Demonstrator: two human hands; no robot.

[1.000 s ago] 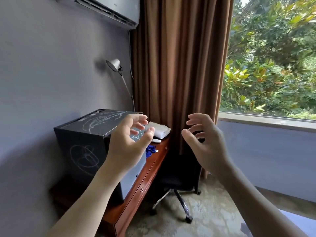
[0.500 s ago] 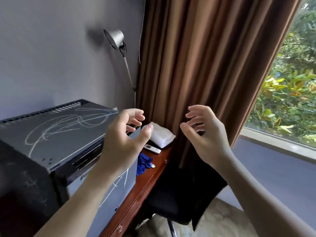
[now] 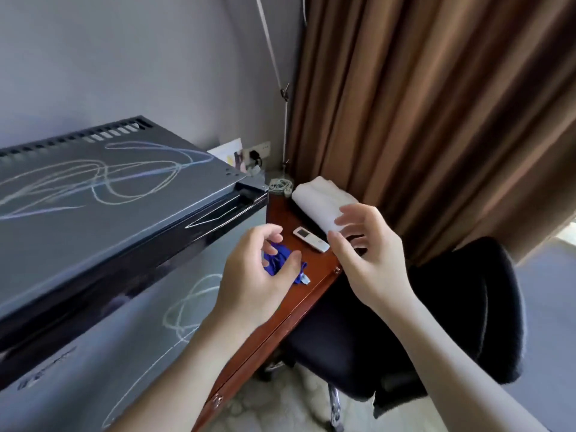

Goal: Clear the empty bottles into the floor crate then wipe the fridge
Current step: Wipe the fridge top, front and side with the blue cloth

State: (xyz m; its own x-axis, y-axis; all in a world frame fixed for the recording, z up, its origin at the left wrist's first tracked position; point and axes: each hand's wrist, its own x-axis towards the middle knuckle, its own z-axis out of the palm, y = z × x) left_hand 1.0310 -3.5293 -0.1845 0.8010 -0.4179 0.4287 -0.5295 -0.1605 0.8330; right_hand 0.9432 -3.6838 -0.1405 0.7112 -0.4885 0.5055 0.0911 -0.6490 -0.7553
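Left hand: the left hand (image 3: 252, 269) is held in the air above the desk edge, just in front of the fridge door, forearm reaching in from the lower left. Its fingers are loosely curled with the thumb apart; nothing is gripped.
Right hand: the right hand (image 3: 367, 254) is raised over the desk's front edge, palm turned toward the left hand. Its fingers are loosely bent and spread, and nothing is held.
Gap between hands: the two hands are kept near each other but apart, facing one another.
Fridge: a dark fridge (image 3: 93, 213) is seen at the left, standing on the desk against the grey wall. Pale scribbled lines are seen across its top and its front door.
Blue cloth: a crumpled blue cloth (image 3: 279, 258) is laid on the desk just beside the fridge; it is partly hidden behind the left hand's fingers and thumb.
Bottles and crate: none can be seen from this view.
Desk: a red-brown wooden desk (image 3: 280, 310) is seen running along the wall.
Remote: a white remote (image 3: 310, 239) is laid flat between the blue cloth and the towel.
Towel: a folded white towel (image 3: 321, 201) is laid near the curtain, partly covered by the right hand's fingers.
Chair: a black chair (image 3: 436, 307) is tucked against the desk, under the right forearm.
Curtain: a brown curtain (image 3: 420, 104) is hung behind the desk.
Lamp stem: a thin lamp stem (image 3: 274, 63) is seen rising from the desk corner.
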